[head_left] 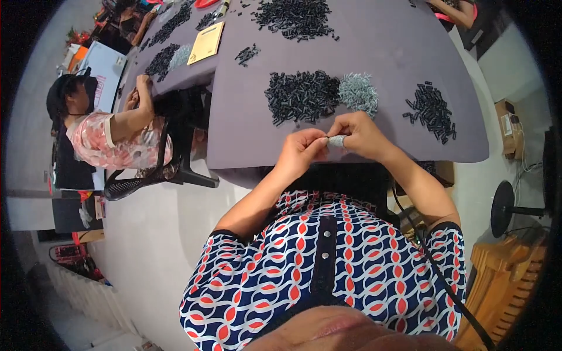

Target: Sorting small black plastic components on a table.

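Between the hands [331,143] sits a small silvery-grey bundle of thin pieces [337,141]. Just beyond the hands spreads a heap of small black tube-shaped pieces [301,95], and beside it, above the right hand, a heap of pale grey-white pieces [358,92]. Further out to the right of the hands lies a smaller pile of black pieces [432,110]. All rest on a flat dusky purple-grey desk [386,47]. Far beyond the left hand lies a mustard-yellow card sheet [206,42]. Below the hands shows a navy garment patterned with white interlaced loops and red ovals [328,269].
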The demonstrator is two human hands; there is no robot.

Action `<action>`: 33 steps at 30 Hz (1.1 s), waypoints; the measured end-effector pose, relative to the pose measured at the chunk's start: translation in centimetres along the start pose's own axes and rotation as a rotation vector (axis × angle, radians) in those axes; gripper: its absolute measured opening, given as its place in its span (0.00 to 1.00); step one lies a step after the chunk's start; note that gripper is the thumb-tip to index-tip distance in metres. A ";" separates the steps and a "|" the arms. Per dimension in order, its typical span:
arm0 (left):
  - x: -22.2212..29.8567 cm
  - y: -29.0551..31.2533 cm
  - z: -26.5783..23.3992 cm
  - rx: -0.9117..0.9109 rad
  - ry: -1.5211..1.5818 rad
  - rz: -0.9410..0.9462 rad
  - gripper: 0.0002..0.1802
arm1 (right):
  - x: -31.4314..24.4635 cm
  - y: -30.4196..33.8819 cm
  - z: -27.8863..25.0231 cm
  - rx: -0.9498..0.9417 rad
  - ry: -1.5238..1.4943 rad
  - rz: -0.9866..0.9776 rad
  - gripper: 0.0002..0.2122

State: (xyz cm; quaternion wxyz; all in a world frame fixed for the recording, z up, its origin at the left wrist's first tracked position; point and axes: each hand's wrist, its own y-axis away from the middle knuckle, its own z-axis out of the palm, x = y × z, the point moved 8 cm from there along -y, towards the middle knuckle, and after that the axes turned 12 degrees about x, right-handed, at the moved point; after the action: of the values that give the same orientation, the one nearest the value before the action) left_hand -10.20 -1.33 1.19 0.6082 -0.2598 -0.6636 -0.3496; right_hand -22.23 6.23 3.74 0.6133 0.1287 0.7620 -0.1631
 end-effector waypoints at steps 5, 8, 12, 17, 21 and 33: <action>-2.3 -0.3 0.1 -0.070 0.133 -0.192 0.09 | 0.3 1.8 0.3 0.076 -0.059 0.073 0.04; -2.6 0.0 0.4 -0.070 0.181 -0.189 0.08 | -0.2 2.3 0.2 0.053 -0.030 -0.016 0.09; -3.0 -0.3 0.0 -0.038 0.268 -0.237 0.07 | -0.1 2.8 0.5 -0.046 -0.060 0.080 0.13; -3.1 0.2 0.2 -0.071 0.332 -0.282 0.07 | -2.8 2.6 -0.2 0.088 0.415 -0.486 0.09; -2.6 0.7 0.3 -0.098 0.329 -0.319 0.07 | -2.4 3.0 1.2 0.047 0.535 -0.574 0.05; 1.0 2.4 -0.1 0.118 -0.185 0.417 0.09 | 0.7 3.2 2.1 0.117 0.236 -0.117 0.06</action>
State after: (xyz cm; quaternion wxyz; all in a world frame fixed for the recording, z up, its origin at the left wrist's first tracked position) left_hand -8.42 -0.06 2.58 0.6181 -0.3860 -0.6678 -0.1516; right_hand -19.29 8.28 2.38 0.5004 0.1378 0.8242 -0.2266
